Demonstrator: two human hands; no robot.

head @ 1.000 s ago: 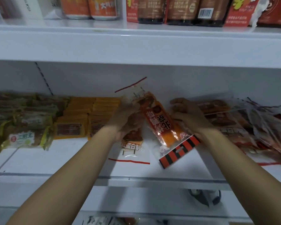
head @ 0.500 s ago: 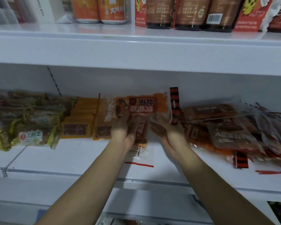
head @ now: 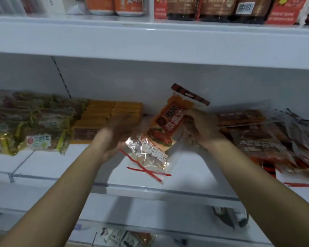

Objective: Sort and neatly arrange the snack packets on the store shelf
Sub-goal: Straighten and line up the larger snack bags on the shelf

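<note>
My right hand (head: 199,130) grips an orange snack packet (head: 165,125) by its right edge, above the middle of the white shelf (head: 194,168). The packet is tilted, its dark striped header up and to the right. Under its lower end lies a clear packet with red strips (head: 148,158), flat on the shelf. My left hand (head: 114,138) is blurred by motion beside the lower left of the orange packet. Whether it holds anything does not show.
Green packets (head: 37,141) are stacked at the left, with orange boxes (head: 103,118) next to them. A loose pile of brown and clear packets (head: 257,139) covers the right. Cans and bottles (head: 212,8) stand on the shelf above. More packets (head: 125,237) lie below.
The orange packet has turned from lying sideways to standing tilted with its striped header up. My left hand has come off its top and moved left and down.
</note>
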